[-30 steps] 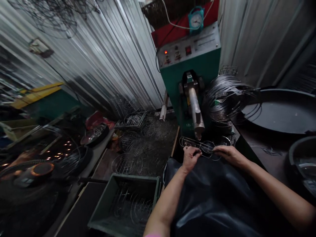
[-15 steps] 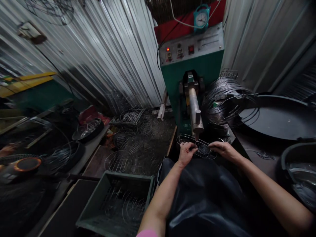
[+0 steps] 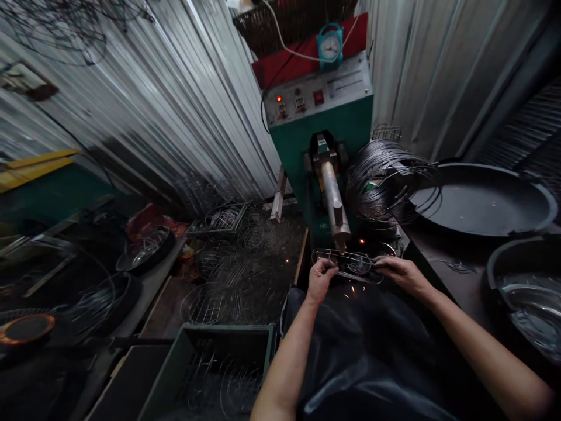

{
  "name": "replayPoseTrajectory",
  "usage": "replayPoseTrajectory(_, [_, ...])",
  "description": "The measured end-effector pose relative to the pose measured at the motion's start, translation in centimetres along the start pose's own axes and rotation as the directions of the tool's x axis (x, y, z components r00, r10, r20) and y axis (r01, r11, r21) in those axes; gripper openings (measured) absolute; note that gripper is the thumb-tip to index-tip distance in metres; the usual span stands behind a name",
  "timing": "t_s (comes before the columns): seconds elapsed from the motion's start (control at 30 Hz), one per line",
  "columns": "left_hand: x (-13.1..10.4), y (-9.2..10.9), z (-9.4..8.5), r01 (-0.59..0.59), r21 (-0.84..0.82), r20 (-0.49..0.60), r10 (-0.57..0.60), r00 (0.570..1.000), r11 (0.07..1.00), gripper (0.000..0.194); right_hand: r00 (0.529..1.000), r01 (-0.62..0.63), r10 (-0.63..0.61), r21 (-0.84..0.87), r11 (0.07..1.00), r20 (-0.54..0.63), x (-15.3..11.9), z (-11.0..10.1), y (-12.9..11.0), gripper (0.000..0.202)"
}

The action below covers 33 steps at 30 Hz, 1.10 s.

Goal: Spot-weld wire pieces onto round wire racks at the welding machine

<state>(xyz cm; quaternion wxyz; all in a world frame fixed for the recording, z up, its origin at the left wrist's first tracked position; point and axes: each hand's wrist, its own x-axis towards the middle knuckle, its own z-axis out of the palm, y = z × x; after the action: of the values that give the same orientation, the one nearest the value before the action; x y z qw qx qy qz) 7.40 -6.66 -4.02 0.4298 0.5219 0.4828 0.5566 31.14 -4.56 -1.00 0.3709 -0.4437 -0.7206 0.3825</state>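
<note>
An oblong wire frame [image 3: 350, 273] is held level between my two hands, just under the tip of the metal arm [image 3: 335, 207] of a green machine [image 3: 324, 117]. The fingers of my left hand [image 3: 321, 280] pinch its left part. My right hand [image 3: 402, 273] grips its right end. Small orange sparks show below the frame and beside the arm's tip. A red light glows on the machine's panel [image 3: 322, 93]. Whether the tip touches the wire I cannot tell.
Right of the machine hangs a large wire coil [image 3: 381, 181]. Beyond it are a wide shallow pan [image 3: 482, 199] and a dark tub [image 3: 499, 275]. A green crate [image 3: 184, 351] with wire pieces stands at lower left, near round wire racks [image 3: 205, 304] on the floor.
Sparks have appeared around the wire frame, which both hands still hold. My left hand has shifted slightly left along with the view. The machine and surroundings appear farther left and a little lower.
</note>
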Motion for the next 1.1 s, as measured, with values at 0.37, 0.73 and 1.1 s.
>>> replayPoseTrajectory(0.37, [0.7, -1.6, -1.9, 0.067, -0.239, -0.177, -0.112, 0.978, 0.969, 0.023, 0.983, -0.032, 0.038, -0.034, 0.999, 0.18, 3.3, 1.0, -1.3, 0.053])
replayPoseTrajectory(0.73, [0.5, -0.9, -2.7, 0.043, -0.048, -0.167, -0.05, 0.985, 0.998, 0.028, 0.991, -0.045, 0.045, -0.006, 0.999, 0.129, 3.1, 1.2, -1.9, 0.053])
replayPoseTrajectory(1.1, [-4.0, 2.5, 6.3, -0.478, 0.755, 0.369, 0.312, 0.876, 0.449, 0.026, 0.998, -0.034, 0.032, 0.048, 0.998, 0.057, 2.3, 1.5, -1.0, 0.041])
